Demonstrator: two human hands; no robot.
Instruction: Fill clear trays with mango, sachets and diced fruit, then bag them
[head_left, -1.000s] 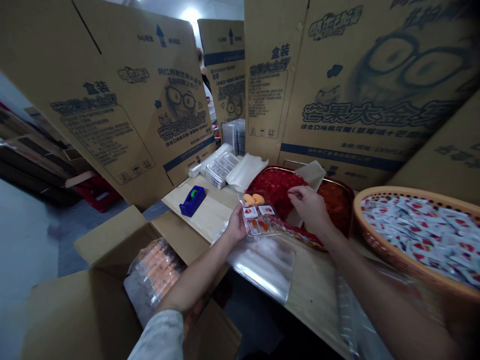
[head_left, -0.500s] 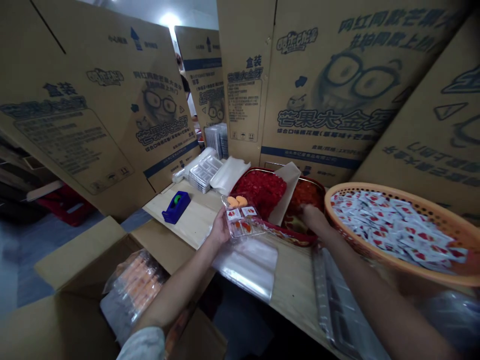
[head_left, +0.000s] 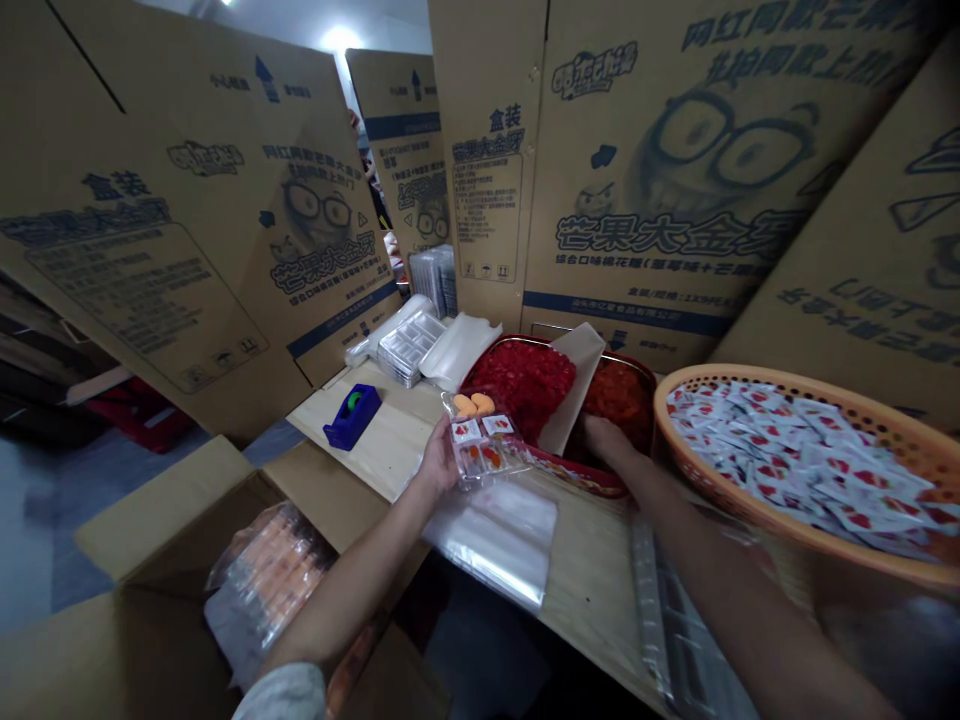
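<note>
My left hand (head_left: 439, 460) grips the left edge of a clear plastic compartment tray (head_left: 516, 466). In it sit orange rounded pieces (head_left: 472, 404) at the far end, white sachets (head_left: 481, 429) with red prints in the middle, and small orange-red pieces (head_left: 490, 458) nearest me. My right hand (head_left: 609, 442) reaches into the right section of a red-rimmed tub (head_left: 577, 478), among dark orange-red pieces (head_left: 624, 388); its fingertips are hidden there. A pale upright divider (head_left: 577, 355) separates these from bright red pieces (head_left: 517, 375) on the left.
An orange basket (head_left: 675, 455) of sachets stands right. A blue tape dispenser (head_left: 352, 416), stacked clear trays (head_left: 409, 345) and plastic sheets (head_left: 499, 540) lie on the wooden table (head_left: 581, 610). Below left is an open carton (head_left: 172, 510) with bagged orange pieces. Tall cardboard boxes (head_left: 480, 60) surround the table.
My right hand has moved from above the divider down into the tub's right section. My left hand keeps hold of the compartment tray. The view has swung to the right.
</note>
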